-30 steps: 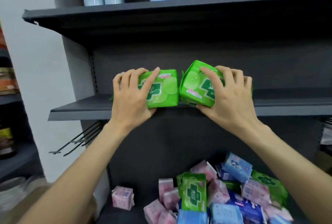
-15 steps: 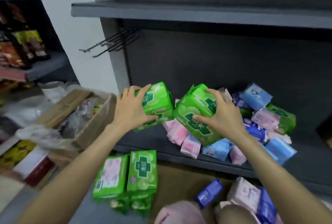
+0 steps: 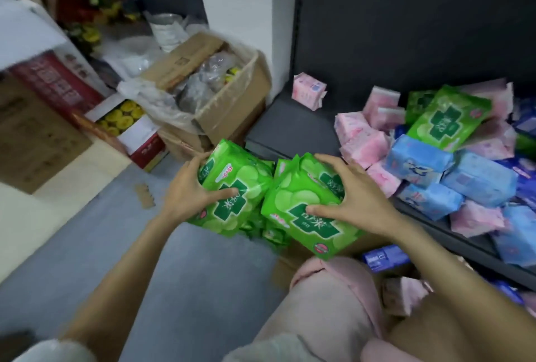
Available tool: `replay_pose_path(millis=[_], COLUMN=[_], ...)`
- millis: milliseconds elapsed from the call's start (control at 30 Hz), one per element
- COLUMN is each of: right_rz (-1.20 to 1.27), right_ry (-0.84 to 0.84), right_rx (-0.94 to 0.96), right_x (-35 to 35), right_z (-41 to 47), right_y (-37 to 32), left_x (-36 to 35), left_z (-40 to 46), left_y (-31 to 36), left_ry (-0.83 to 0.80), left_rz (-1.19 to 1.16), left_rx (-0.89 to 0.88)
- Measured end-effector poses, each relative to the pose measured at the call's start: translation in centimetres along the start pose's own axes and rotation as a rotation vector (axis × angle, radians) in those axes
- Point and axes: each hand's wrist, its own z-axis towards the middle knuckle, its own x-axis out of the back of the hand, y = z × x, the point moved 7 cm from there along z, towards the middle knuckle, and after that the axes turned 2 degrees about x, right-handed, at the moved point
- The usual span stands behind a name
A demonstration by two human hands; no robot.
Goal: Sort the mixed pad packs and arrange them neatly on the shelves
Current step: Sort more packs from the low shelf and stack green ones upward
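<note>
Just in front of the bottom shelf, low over the grey floor, the left hand grips a green pack, fingers curled over its far edge and thumb across its face. Touching it on the right, a second green pack sits in the right hand's curled grasp. Both packs tilt face-up, long axes running toward the shelf, above more green packs. Mixed pink, blue and green packs are heaped on the shelf.

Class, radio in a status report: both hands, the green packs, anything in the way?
Left hand grips one green plastic pad pack. Right hand grips a second green pack. More green packs stacked beneath, on grey floor.
</note>
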Motion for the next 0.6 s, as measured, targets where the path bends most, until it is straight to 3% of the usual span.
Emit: replay_pose_path(millis=[233, 400, 600], right_rz=[-0.150, -0.262, -0.245], right_ry=[-0.247, -0.289, -0.219], right_rx=[0.247, 0.411, 0.370], right_x=[-10.3, -17.9, -22.7], right_z=[0.7, -0.9, -1.1], right_y=[-5.5, -6.4, -4.2], left_x=[3.0, 1.2, -0.4], left_z=[-3.4, -6.1, -10.6], left_y=[-8.3, -11.9, -13.4], left_ry=[0.023, 0.090, 0.292], left_rz=[0.098, 0.089, -0.060], left_rx=[0.112, 0.155, 0.037])
